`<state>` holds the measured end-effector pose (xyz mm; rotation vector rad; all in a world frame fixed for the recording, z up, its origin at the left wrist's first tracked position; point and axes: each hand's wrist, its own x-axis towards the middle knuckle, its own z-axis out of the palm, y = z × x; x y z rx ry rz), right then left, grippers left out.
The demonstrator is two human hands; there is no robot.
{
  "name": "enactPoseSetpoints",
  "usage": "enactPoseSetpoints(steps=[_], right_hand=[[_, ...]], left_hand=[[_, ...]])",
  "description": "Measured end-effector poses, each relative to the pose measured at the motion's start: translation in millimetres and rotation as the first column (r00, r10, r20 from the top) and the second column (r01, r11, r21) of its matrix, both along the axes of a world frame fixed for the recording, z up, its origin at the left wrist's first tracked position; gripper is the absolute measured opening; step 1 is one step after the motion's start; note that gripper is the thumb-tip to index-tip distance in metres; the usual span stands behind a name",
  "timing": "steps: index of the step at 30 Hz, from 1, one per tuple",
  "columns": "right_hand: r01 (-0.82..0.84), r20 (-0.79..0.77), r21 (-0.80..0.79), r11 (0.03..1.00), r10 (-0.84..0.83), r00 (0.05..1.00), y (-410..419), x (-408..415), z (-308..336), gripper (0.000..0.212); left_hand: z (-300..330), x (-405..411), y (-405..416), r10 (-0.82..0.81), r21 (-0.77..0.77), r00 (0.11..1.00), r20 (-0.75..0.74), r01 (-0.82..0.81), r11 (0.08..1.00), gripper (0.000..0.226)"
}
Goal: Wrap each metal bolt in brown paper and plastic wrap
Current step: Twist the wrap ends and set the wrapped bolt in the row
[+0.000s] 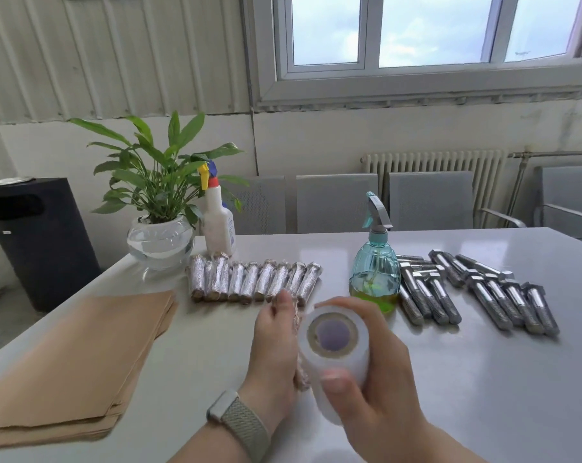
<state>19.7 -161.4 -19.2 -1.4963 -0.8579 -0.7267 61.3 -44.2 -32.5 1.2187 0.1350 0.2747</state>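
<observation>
While the white roll of plastic wrap [334,342] is held up over the glossy pale grey table [449,379], everything else lies around it. Far to the left of the roll rests a flat stack of brown paper sheets [79,359], near the table's left edge. Beyond the roll to its upper left stands a leafy green plant in a round clear glass bowl [161,242], and just right of that a white spray bottle with a red, yellow and blue trigger head [217,225]. In front of these two, directly behind the roll, a row of wrapped bolts [254,282] lies side by side, shiny with film (brown paper shows at their ends).

The left hand [276,355], a woven greyish watch band [241,426] at its wrist, sits immediately left of the roll, fingers curled round a partly wrapped bolt [301,375] pressed against the roll's side; only a sliver of that bolt shows. The right hand [379,379] grasps the roll itself, thumb across its near face and fingers round the far side, its cardboard core facing the camera.

Just behind the roll to the right stands a teal translucent spray bottle holding yellow-green liquid [375,272]. Further right of the roll, bare steel hex-head bolts [476,289] lie in loose rows.
</observation>
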Motion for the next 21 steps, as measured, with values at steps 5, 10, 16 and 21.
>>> enactPoseSetpoints(steps=[5,10,16,21], right_hand=[[0.132,-0.357,0.091,0.987,-0.092,0.930,-2,13,-5,0.035],[0.184,-0.463,0.002,0.983,-0.162,0.871,-4,28,-13,0.038],[0.157,-0.428,-0.054,0.986,-0.165,0.889,-2,33,-15,0.043],[0.156,-0.449,-0.036,0.987,-0.156,0.880,-5,43,-19,0.049]], left_hand=[[17,11,30,0.074,0.153,0.994,-0.075,-0.062,0.986,0.029],[49,64,79,0.238,0.622,0.964,-0.123,-0.111,0.775,0.019],[79,128,103,0.370,0.998,0.926,-0.069,0.066,0.020,0.030],[61,146,92,0.443,0.917,0.895,-0.045,0.212,-0.337,0.036]])
